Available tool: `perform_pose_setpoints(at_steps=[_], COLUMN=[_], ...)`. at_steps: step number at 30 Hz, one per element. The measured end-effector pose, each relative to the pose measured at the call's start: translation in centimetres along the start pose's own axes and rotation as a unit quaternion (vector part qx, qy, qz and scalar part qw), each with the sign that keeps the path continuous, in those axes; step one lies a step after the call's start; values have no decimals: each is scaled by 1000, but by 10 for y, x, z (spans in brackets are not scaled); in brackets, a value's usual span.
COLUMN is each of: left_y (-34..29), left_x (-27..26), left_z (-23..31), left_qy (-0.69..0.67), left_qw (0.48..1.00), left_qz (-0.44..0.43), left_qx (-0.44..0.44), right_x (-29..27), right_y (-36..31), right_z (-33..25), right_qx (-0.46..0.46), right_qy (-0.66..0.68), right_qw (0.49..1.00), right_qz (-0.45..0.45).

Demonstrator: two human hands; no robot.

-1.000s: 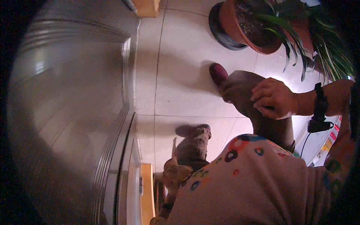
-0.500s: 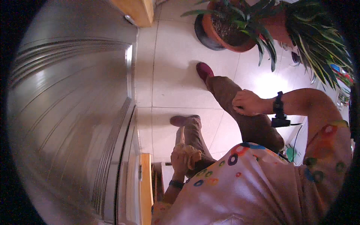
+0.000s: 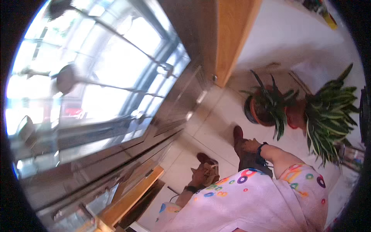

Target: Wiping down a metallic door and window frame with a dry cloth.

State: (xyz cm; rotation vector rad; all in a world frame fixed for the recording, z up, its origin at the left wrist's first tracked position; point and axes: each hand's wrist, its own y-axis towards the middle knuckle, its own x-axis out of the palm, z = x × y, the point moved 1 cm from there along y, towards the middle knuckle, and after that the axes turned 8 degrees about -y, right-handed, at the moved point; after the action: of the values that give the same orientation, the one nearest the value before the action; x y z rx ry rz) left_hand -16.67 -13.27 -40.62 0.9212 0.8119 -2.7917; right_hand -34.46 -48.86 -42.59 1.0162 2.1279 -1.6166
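While you stand at the tall dark door with barred glass (image 3: 168, 106), your left hand (image 3: 198, 176) is closed around a crumpled, tan-coloured cloth (image 3: 211, 172), so the step in hand seems to be carrying it. To do this well, I think you should keep the folds gathered in the palm, with firm but not hard fingers, because a loose end could catch on the metal bars of the door. It would be good also to hold your left elbow close to the body, since the orange-brown wooden edge (image 3: 135, 197) is near to this arm.

About position: the cloth lies inside the left hand, bunched mostly on its right side, and it appears just above the dark red left shoe (image 3: 205, 157). Whether it touches your trousers, I cannot tell.

Your right hand (image 3: 251, 146) is low, at the brown right trouser leg (image 3: 247, 159), well apart from the cloth. Its fingers are too small and blurred, so I cannot tell if they are wide, narrow or holding something. The round reddish-brown plant pot (image 3: 258, 112) stands beyond this hand, on the pale tiled floor (image 3: 216, 133).
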Motion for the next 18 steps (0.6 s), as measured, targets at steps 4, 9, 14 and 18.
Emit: perform_pose_setpoints(at_steps=[4,9,14,18], left_y=[-4,16,28,15], left_x=[-65,-121,-242,-289], left_z=[33,70,200,282], left_qy=[147,-563,-627,-731], left_qw=[982,793,752,662], left_qz=[-63,203,203,148], left_qx=[104,-113,40,76], right_x=[-54,-175,-312,-361], right_y=[-11,-34,-82,-107], right_z=[-11,-67,-160,-174], right_qx=[19,-295,-333,-317], right_qy=[15,227,365,511], right_qw=[996,927,856,771], right_qz=[-87,34,150,209])
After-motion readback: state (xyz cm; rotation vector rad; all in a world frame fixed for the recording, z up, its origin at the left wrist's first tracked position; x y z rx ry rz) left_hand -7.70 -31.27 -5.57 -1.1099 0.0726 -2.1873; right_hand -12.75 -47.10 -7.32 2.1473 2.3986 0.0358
